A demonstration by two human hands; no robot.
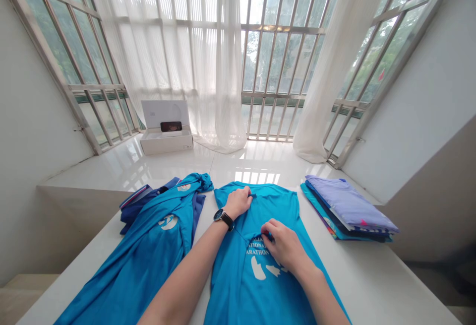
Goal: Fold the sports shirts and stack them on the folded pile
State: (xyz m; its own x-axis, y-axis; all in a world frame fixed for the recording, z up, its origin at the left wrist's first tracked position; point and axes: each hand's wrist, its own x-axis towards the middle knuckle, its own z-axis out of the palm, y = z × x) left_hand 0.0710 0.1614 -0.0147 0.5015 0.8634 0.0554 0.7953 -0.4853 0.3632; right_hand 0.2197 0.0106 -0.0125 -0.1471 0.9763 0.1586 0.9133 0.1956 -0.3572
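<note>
A blue T-shirt (277, 198) with white lettering and white shapes lies spread out in front of me. My left hand (238, 203), a dark watch on its wrist, is closed on the shirt's fabric near the upper end. Lower down, my right hand (284, 245) pinches the cloth beside the printed words, its fingers curled. Folds run through the shirt between the two hands. To the left, another blue shirt (152, 250) is draped loosely over darker blue garments (136, 211).
A stack of folded clothes (349, 206), lavender on top, sits at the right of the white table (375, 275). On the sill stands an open white box (167, 142) with a phone (171, 126) propped in it. Sheer curtains (223, 92) hang before barred windows.
</note>
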